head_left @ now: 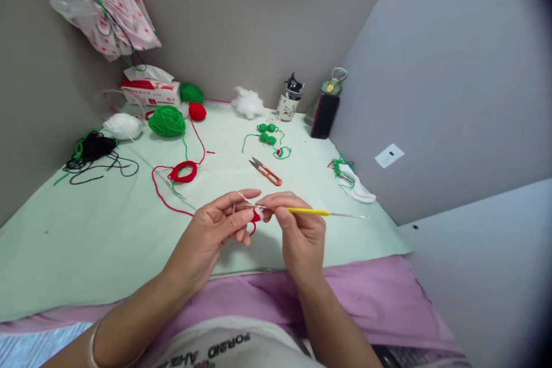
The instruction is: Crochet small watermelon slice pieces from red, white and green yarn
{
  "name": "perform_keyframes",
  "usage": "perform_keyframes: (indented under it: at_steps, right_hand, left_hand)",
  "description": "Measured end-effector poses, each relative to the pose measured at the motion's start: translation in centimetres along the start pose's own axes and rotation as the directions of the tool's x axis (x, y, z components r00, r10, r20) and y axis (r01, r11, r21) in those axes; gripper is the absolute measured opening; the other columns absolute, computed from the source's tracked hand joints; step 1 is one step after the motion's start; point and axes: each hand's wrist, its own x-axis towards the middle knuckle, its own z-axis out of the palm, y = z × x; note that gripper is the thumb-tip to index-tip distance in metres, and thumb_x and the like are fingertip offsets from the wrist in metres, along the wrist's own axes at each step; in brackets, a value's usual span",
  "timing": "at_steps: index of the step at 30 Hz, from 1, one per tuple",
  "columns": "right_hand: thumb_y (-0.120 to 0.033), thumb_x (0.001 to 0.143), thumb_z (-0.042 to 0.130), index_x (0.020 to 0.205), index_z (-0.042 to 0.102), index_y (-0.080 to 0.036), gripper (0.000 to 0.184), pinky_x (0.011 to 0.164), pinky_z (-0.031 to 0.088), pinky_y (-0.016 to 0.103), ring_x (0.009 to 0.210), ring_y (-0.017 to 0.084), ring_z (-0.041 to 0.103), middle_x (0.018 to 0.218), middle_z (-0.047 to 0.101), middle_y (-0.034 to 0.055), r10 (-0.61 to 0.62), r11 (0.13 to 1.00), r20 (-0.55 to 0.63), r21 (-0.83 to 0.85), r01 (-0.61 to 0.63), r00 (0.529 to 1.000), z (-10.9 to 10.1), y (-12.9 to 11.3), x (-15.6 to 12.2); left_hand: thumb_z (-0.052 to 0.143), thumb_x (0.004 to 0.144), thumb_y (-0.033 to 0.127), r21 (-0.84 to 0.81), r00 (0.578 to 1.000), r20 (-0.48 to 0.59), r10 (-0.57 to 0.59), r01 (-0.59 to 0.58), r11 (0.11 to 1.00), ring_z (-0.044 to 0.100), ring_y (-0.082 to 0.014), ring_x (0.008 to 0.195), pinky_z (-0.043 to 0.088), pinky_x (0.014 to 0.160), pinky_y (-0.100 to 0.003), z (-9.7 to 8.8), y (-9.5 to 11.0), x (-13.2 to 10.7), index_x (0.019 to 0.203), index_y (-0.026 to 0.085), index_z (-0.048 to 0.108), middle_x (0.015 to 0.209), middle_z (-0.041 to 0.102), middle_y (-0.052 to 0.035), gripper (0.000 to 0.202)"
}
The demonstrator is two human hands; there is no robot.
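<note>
My left hand (218, 227) pinches a small red and white crochet piece (257, 216) between thumb and fingers, with white yarn running over its index finger. My right hand (297, 230) is closed round a crochet hook with a yellow handle (308, 211). The hook's tip meets the piece and its other end points right. Both hands hover just above the near part of the pale green table (107, 230). A red yarn strand trails from the piece toward a red loop (183, 172) on the table.
Orange snips (266, 172) lie just beyond my hands. Green crocheted balls (267, 133), a green yarn ball (167, 121), red ball (197, 111), white yarn (123, 126), black cord (95, 152), stuffing (248, 102), tissue box (150, 92) and a cup (288, 104) sit further back. Walls enclose the table.
</note>
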Motion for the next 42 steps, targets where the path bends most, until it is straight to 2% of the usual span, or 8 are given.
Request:
perform_keyframes:
  at_steps: [9,14,19,24,29,31,37,42]
  right_hand:
    - [-0.031,0.105,0.056,0.096,0.073,-0.023,0.021,0.068,0.056,0.029,0.074,0.014,0.069,0.088,0.075,0.0026,0.144,0.971,0.033,0.188,-0.148,0.989,-0.6,-0.1,-0.1]
    - [-0.017,0.106,0.050,0.107,0.072,-0.023,0.022,0.077,0.059,0.032,0.084,0.016,0.071,0.097,0.076,0.0046,-0.136,0.976,0.070,-0.161,0.145,0.988,-0.6,-0.8,-0.6]
    - [-0.012,0.103,0.051,0.118,0.067,-0.020,0.023,0.080,0.061,0.035,0.096,0.020,0.073,0.102,0.077,0.0107,-0.397,0.769,0.272,-0.422,0.480,0.877,-0.4,-0.9,-1.0]
    - [-0.009,0.100,0.055,0.122,0.064,-0.018,0.026,0.078,0.063,0.035,0.097,0.022,0.072,0.106,0.076,0.0152,-0.476,0.649,0.339,-0.488,0.584,0.812,-0.5,-0.1,-1.3]
    - [-0.016,0.104,0.049,0.119,0.066,-0.020,0.022,0.073,0.064,0.034,0.093,0.021,0.074,0.101,0.077,0.0126,-0.494,0.708,0.288,-0.414,0.572,0.821,-0.4,-0.2,-1.1]
    - [-0.018,0.105,0.049,0.117,0.066,-0.021,0.022,0.072,0.064,0.034,0.092,0.020,0.075,0.097,0.077,0.0105,-0.484,0.750,0.256,-0.372,0.548,0.837,-0.3,-0.3,-1.0]
    - [-0.015,0.104,0.050,0.113,0.069,-0.025,0.023,0.075,0.063,0.038,0.093,0.021,0.075,0.094,0.078,0.0067,-0.404,0.865,0.112,-0.278,0.419,0.908,0.0,0.4,-1.1]
    - [-0.018,0.105,0.052,0.103,0.072,-0.024,0.022,0.070,0.062,0.035,0.086,0.020,0.075,0.090,0.077,0.0056,-0.254,0.954,0.062,-0.149,0.261,0.965,0.3,0.3,-0.6]
  left_hand:
    - [0.086,0.082,0.030,0.046,0.999,0.006,-0.036,0.036,0.998,0.067,-0.0095,0.070,0.054,0.075,-0.023,-0.7,0.1,0.1,0.110,0.026,0.083,0.088,0.073,0.0003,0.029]
    - [0.083,0.085,0.031,0.149,0.997,-0.024,0.071,-0.067,0.987,0.067,-0.0095,0.073,0.054,0.074,-0.021,-0.9,-0.3,-0.1,0.110,0.031,0.082,0.085,0.070,0.0033,0.024]
    - [0.080,0.087,0.025,0.368,0.961,-0.049,0.272,-0.236,0.900,0.066,-0.0097,0.076,0.054,0.070,-0.019,-0.7,-0.3,-0.4,0.109,0.031,0.081,0.084,0.068,0.0037,0.023]
    - [0.072,0.090,0.012,0.649,0.793,0.044,0.608,-0.485,0.586,0.065,-0.0110,0.078,0.055,0.073,-0.022,-0.8,-0.9,-0.6,0.112,0.028,0.080,0.086,0.067,0.0025,0.028]
    - [0.072,0.087,0.002,0.730,0.542,0.278,0.793,-0.655,0.192,0.069,-0.0131,0.077,0.057,0.072,-0.025,-1.4,-1.7,-0.6,0.115,0.028,0.078,0.092,0.073,0.0009,0.039]
    - [0.072,0.085,-0.001,0.729,0.504,0.290,0.813,-0.667,0.153,0.070,-0.0127,0.079,0.057,0.073,-0.024,-1.3,-1.7,-0.7,0.112,0.029,0.079,0.094,0.075,0.0014,0.041]
    - [0.079,0.087,0.025,0.488,0.906,-0.096,0.412,-0.318,0.813,0.065,-0.0091,0.061,0.057,0.058,-0.021,-0.4,-1.0,-0.9,0.112,0.027,0.079,0.080,0.068,0.0040,0.025]
    - [0.083,0.083,0.027,0.462,0.905,-0.169,0.390,-0.277,0.843,0.065,-0.0098,0.068,0.058,0.066,-0.021,-0.2,-0.4,-1.0,0.109,0.025,0.081,0.084,0.069,0.0025,0.025]
